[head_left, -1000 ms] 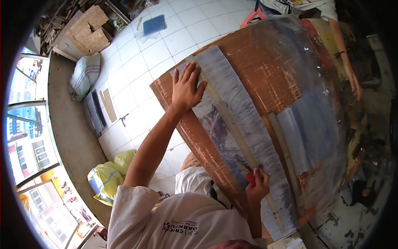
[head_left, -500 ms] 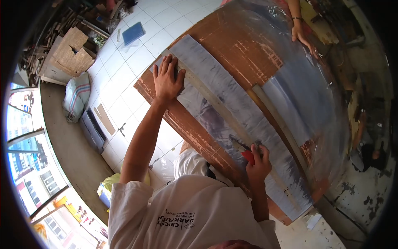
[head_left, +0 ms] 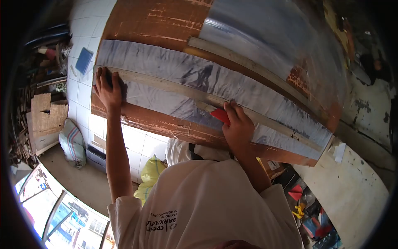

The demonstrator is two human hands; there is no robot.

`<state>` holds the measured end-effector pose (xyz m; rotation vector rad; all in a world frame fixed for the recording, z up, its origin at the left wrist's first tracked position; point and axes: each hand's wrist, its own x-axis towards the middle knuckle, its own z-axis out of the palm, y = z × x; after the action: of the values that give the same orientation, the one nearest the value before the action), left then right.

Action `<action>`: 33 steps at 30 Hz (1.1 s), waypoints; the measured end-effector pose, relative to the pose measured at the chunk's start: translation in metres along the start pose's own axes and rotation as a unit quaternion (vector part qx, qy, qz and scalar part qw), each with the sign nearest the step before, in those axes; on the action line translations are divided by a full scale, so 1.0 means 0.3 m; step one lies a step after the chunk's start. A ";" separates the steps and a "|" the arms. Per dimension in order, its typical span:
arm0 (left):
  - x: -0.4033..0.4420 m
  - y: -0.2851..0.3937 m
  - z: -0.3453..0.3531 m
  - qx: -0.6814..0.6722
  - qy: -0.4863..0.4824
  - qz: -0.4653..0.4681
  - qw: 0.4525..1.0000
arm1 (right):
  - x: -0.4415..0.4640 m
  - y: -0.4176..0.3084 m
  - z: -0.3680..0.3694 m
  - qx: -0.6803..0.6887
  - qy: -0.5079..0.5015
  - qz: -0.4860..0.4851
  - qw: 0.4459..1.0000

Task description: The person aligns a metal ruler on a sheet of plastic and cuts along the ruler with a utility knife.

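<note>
A long straightedge lies lengthwise across a strip of shiny grey-blue sheet on a worn brown board. My left hand presses down at the straightedge's left end, fingers spread. Further right, my right hand grips a red-handled cutter knife beside the straightedge's near edge. The knife points left, and its tip is hard to make out against the sheet.
A second long bar lies farther back, beside clear plastic sheeting. A blue flat piece is on the tiled floor. Sacks, including a yellow one, and scrap wood stand around the board.
The view has turned, so the board now lies more crosswise. My right hand with the knife is nearer the straightedge's middle in view. Another person's hand at upper right has left the view.
</note>
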<state>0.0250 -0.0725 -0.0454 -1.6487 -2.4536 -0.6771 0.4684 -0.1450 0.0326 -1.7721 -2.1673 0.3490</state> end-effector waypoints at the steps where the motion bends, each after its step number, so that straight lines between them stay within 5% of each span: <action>1: 0.002 -0.006 0.003 -0.008 0.009 0.010 1.000 | -0.005 0.003 0.008 -0.004 -0.002 0.011 1.000; 21: 0.050 -0.120 0.014 0.009 -0.009 0.111 0.994 | -0.028 0.014 0.050 0.040 0.091 0.064 0.993; 28: 0.139 -0.173 -0.035 0.073 -0.254 0.022 0.964 | -0.038 0.020 0.071 0.041 0.133 0.082 0.987; 33: 0.205 -0.281 0.033 0.091 -0.294 0.034 0.951 | -0.042 0.020 0.073 0.033 0.147 0.077 0.986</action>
<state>-0.0744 -0.0421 -0.0594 -2.0721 -2.6935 0.0783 0.4675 -0.1560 0.0089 -1.8295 -1.8020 0.1787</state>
